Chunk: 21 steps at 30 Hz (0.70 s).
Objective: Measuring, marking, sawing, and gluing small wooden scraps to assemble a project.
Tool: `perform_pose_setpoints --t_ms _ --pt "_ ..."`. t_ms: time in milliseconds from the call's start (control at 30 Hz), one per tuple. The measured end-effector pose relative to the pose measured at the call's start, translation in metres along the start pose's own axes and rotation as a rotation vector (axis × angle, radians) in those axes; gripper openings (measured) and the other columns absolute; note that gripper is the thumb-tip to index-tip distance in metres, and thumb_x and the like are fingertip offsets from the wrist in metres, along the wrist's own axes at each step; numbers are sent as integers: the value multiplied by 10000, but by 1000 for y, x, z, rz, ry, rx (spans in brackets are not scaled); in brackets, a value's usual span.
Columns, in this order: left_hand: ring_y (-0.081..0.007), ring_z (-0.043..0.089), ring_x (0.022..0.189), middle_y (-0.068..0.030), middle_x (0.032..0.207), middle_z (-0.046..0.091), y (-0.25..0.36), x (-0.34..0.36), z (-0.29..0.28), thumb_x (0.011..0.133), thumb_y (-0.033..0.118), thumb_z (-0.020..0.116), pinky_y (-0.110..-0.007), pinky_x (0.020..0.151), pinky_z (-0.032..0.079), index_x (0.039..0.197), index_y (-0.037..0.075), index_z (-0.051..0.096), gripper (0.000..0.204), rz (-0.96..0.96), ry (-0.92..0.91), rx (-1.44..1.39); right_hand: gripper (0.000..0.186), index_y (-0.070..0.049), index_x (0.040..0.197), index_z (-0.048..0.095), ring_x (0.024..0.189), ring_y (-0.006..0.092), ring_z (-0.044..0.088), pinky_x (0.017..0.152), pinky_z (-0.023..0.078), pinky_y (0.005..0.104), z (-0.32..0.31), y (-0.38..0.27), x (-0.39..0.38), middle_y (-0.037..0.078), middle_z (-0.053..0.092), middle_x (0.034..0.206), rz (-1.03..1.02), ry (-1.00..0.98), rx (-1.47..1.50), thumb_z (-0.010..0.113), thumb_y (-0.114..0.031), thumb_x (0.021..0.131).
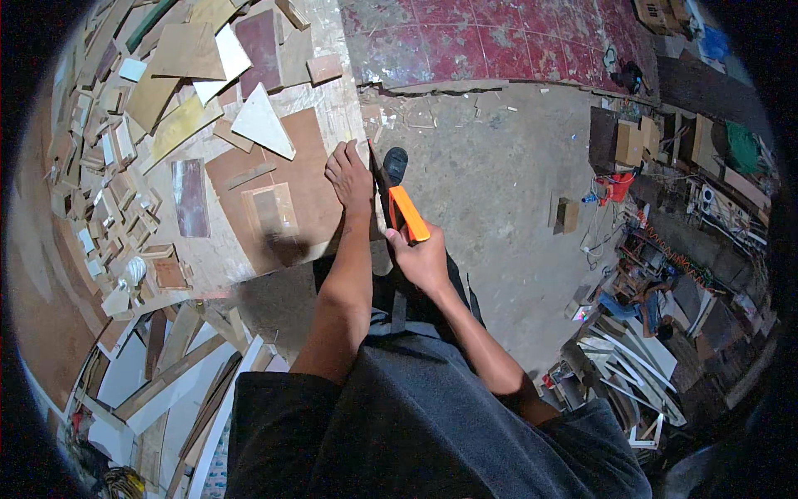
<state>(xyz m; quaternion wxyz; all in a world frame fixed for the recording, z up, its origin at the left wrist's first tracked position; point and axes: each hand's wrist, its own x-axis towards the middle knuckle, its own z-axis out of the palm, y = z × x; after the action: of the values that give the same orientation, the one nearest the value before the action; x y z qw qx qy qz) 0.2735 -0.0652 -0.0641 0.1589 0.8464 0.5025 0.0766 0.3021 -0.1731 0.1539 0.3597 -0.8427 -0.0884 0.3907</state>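
Closed grip of the right hand [420, 261]: the fingers wrap the near end of a handsaw's orange handle [409, 214], with the thumb along its left side. From there the handsaw's dark blade [380, 172] reaches away from the person, along the right edge of the pale surface [274, 259]; whether its teeth touch wood is too small to tell. The right forearm slants up and leftward to the handle from beside the person's body.

By contrast, the left hand [352, 178] has a loose, spread grip, palm down at that same edge, just left of the blade. Its fingers point away from the person and bend a little; what lies under the palm is hidden. The left forearm comes up nearly straight, leaning slightly to the right, and passes over the near edge of the surface.

Just left of the left hand lies a brown board [303, 150], with a white offcut [264, 123] across its far part. Beyond the blade, right of it, a dark shoe [396, 164] shows on the floor [490, 200].
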Motion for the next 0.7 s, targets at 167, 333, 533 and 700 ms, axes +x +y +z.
perform_pose_setpoints --t_ms 167,333,533,700 --pt "-285 483 1140 -34 1276 506 -11 2 10 897 97 539 -447 937 386 1283 164 532 391 29 65 -14 224 58 785 579 558 177 510 573 446 355 3 -11 3 138 565 618 -24 -30 -31 723 -104 841" --pt "-297 485 1146 -43 1261 515 -11 -5 6 866 90 569 -454 947 383 1286 159 534 428 39 50 -36 234 59 789 576 581 159 502 588 451 343 20 12 13 135 568 629 -34 13 14 741 -102 829" --pt "-286 485 1149 -45 1270 497 -4 0 -7 790 75 643 -449 930 400 1277 145 528 505 14 33 -38 249 40 762 569 585 136 489 577 436 325 17 5 31 59 549 621 32 -18 78 738 -124 844" --pt "-291 479 1152 -38 1267 493 -11 0 5 872 93 560 -450 924 397 1274 168 535 410 36 96 21 240 32 757 569 579 133 489 571 432 323 19 12 15 54 546 617 -22 -22 47 732 -118 851"
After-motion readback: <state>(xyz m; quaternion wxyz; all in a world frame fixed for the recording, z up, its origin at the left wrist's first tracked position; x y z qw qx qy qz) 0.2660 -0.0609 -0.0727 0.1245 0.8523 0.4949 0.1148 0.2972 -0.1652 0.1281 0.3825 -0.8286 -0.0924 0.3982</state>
